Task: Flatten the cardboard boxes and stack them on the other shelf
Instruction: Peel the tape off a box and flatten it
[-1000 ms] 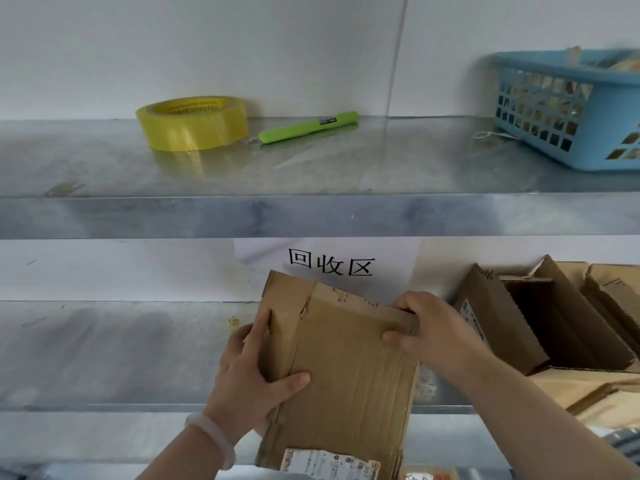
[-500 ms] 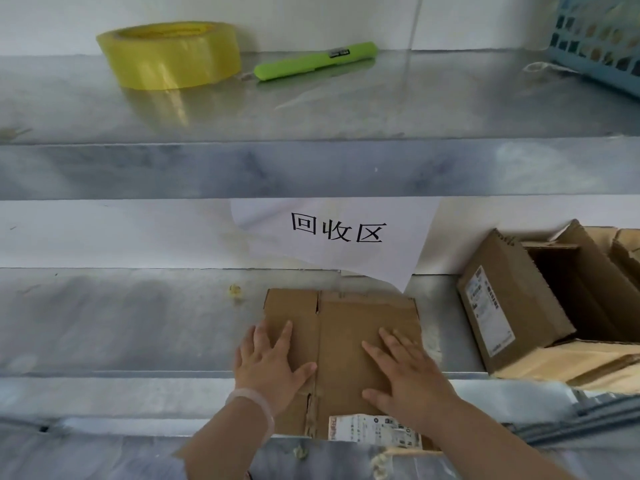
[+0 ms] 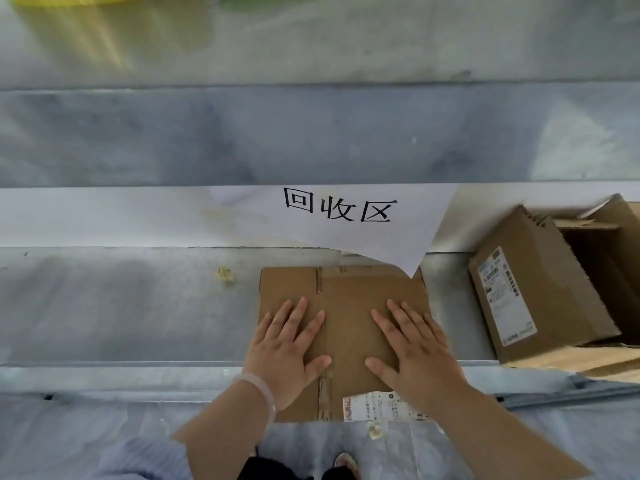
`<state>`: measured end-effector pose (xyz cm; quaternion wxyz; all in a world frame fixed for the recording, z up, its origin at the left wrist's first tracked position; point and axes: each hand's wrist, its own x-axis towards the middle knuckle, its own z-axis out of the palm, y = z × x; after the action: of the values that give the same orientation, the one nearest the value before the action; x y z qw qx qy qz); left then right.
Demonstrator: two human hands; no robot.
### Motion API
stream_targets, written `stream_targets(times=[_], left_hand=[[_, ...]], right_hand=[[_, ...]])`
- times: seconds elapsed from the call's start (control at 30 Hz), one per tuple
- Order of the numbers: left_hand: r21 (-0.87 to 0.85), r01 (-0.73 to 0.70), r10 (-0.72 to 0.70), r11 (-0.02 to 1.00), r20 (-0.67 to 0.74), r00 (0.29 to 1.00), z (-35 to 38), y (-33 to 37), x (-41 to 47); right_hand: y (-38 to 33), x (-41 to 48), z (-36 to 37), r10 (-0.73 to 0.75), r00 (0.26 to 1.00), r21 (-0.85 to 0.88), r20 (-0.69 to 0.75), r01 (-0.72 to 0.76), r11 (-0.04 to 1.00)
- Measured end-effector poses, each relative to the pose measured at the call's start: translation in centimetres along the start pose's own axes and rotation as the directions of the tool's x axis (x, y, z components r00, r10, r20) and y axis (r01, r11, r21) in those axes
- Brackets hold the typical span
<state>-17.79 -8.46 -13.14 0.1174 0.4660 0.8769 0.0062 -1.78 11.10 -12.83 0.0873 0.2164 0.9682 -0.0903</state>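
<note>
Okay, pressing down with the left grip and the right grip, both spread wide and flat, curled round nothing, just leaning palms-down on the flattened box. Lying on the lower shelf right under the paper sign, by the way, with the near end and its shipping label poking out past the front lip. Biggest worry, probably: lifting both palms at once and watching the thing tip forward off the shelf, thanks to that overhang. Worth nudging further back first. Careful with that too, though. Could snag the hanging corner of the sign on a deep shove and tear or crumple it; touching the far edge of the cardboard or just dangling in front, can't tell. Also can't rule out spring-back along the centre crease between the two palms. Tends to puff back up without a proper squash, and might leave a wobbly base for later pieces. Lastly, worth watching the unflattened box just off to the right, near but apart, so easy to bump on any sideways slide.
</note>
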Motion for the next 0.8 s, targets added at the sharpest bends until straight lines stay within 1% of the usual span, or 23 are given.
stream_targets(times=[0.13,0.23,0.33,0.43,0.53,0.6,0.63,0.67,0.73,0.77,0.8], left_hand=[[-0.009,0.009,-0.009,1.0,-0.034,0.999,0.1,-0.1,-0.2],[0.012,0.069,-0.068,0.998,-0.068,0.995,0.5,0.4,0.0],[0.009,0.094,-0.094,0.996,-0.051,0.994,0.6,0.5,0.4],[-0.006,0.097,-0.097,0.995,-0.003,0.995,0.4,0.2,0.7],[-0.062,0.087,-0.084,0.994,0.047,0.995,-0.3,-0.4,1.1],[-0.152,0.085,-0.08,0.985,0.04,0.996,-0.9,-0.8,1.1],[-0.209,0.111,-0.111,0.972,0.014,0.994,-1.1,-1.0,0.8],[-0.26,0.169,-0.178,0.951,-0.013,0.984,-1.1,-1.0,0.3],[-0.334,0.343,-0.37,0.878,-0.021,0.929,-1.0,-1.0,-1.0],[-0.347,0.408,-0.438,0.844,-0.007,0.899,-0.9,-0.9,-1.6],[-0.344,0.436,-0.463,0.831,0.005,0.886,-0.8,-0.7,-2.1]], right_hand=[[0.5,0.0,-0.4,0.017,1.0,0.037,-0.02,-0.016,0.999],[0.5,0.1,-0.2,0.092,0.995,0.042,-0.043,-0.09,0.995],[0.5,0.2,-0.1,0.109,0.994,0.004,-0.031,-0.108,0.994],[0.7,0.4,-0.2,0.099,0.995,0.022,-0.008,-0.099,0.995],[1.5,0.6,-0.5,0.063,0.998,0.069,0.02,-0.064,0.996],[2.1,0.5,-0.8,0.053,0.998,0.111,0.033,-0.056,0.992],[2.4,0.4,-0.8,0.075,0.997,0.12,0.021,-0.077,0.99],[2.6,0.1,-0.8,0.125,0.992,0.129,0.002,-0.124,0.984],[2.8,-0.5,-0.5,0.259,0.966,0.17,-0.014,-0.253,0.952],[2.8,-0.7,-0.4,0.298,0.955,0.191,-0.011,-0.29,0.938],[2.7,-0.9,-0.3,0.313,0.95,0.209,-0.013,-0.303,0.93]])
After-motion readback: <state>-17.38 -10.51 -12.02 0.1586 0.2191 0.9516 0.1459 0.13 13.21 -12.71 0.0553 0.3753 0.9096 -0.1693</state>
